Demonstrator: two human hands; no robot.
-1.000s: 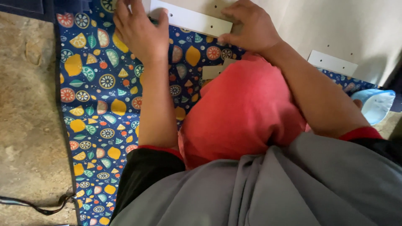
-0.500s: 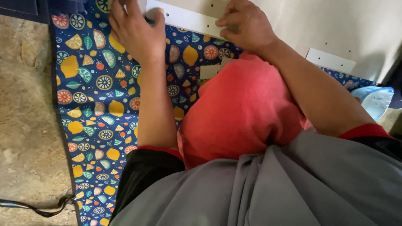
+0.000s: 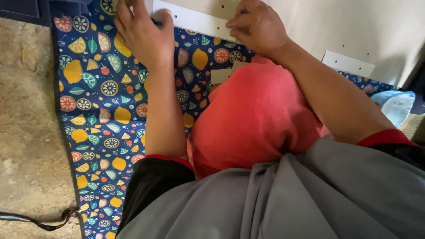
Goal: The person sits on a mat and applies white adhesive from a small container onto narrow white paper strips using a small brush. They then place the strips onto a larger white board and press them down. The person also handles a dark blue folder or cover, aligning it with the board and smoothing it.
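I look down over my grey shirt and red-clad knee. My left hand rests at the left end of a white drilled board edge, fingers curled over something small and green that is mostly hidden. My right hand presses its fingers on the same board edge further right, holding nothing that I can see. The board belongs to a large pale panel with small drilled holes, lying across the top of the view.
A dark blue mat printed with citrus slices and leaves lies under the panel on a beige stone floor. A second white drilled strip lies right. A pale blue bag sits at the right edge, a dark strap bottom left.
The view has shifted slightly, so both hands now sit nearer the top edge. They stay on the white board edge in much the same pose.
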